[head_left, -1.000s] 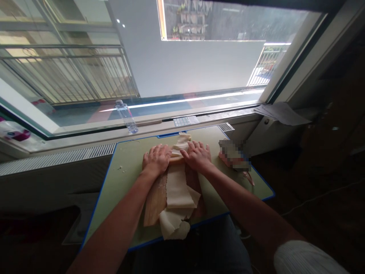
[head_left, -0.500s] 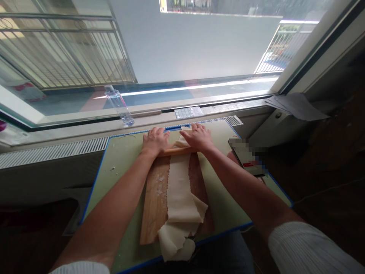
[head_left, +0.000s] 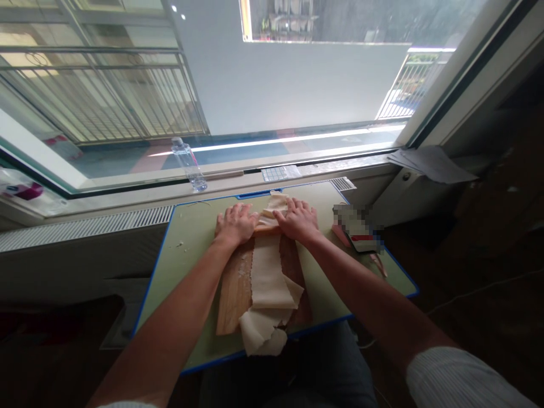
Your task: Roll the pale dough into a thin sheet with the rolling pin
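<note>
A wooden rolling pin (head_left: pixel 268 230) lies across a long pale strip of dough (head_left: pixel 267 277) on a wooden board (head_left: pixel 233 303). My left hand (head_left: pixel 236 222) rests palm-down over the pin's left end, its fingers stretched forward and spread. Over the right end lies my right hand (head_left: pixel 300 219), also flat with fingers extended, its thumb near the dough. Both palms hide the pin's ends. Beyond the pin the dough is wrinkled and runs toward the far table edge. Its near part is folded over and hangs past the board's front end.
The green folding table (head_left: pixel 191 226) has a blue rim and stands against a window sill. A clear plastic bottle (head_left: pixel 190 165) stands on the sill. At the table's right lies a dark-edged, partly blurred flat object (head_left: pixel 361 242). Papers (head_left: pixel 433 163) lie at the right.
The view has tilted up slightly, showing more of the window. My hands and the rolling pin have come a little nearer along the dough, baring more wrinkled dough beyond the pin.
</note>
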### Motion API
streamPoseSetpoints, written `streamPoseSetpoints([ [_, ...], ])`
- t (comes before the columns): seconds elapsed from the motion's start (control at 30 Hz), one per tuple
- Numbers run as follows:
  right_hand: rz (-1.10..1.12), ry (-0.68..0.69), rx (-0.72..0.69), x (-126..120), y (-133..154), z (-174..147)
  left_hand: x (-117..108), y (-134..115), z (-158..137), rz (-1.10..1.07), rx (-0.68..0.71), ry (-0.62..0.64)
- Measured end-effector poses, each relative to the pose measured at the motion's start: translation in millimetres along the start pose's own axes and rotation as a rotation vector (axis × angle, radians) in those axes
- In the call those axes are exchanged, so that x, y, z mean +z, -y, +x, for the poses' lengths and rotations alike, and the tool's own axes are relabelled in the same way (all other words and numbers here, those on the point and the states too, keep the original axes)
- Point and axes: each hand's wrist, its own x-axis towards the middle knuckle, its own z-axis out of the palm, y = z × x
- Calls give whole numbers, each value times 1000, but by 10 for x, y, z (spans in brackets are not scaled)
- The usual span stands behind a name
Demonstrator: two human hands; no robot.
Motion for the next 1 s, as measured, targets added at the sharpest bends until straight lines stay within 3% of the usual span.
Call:
streamPoseSetpoints([
  [0.3,-73,-102,-87,-18,-21,-831,1,-121,-828,79,31,-111],
  [0.5,-55,-119,-108,-21,-43,-1090,16,-140,-1125,75,38,-126],
  [0.67,-64,-118,-97,-10,-22,-887,-21,-148,-908,78,11,-85],
  [0.83,-50,-125,-78,12,1,-481,-48,-112,-482,61,-11,-43],
  [1.0,4,-24,-22,6,4,-27,-46,-33,-6,8,-38,60],
])
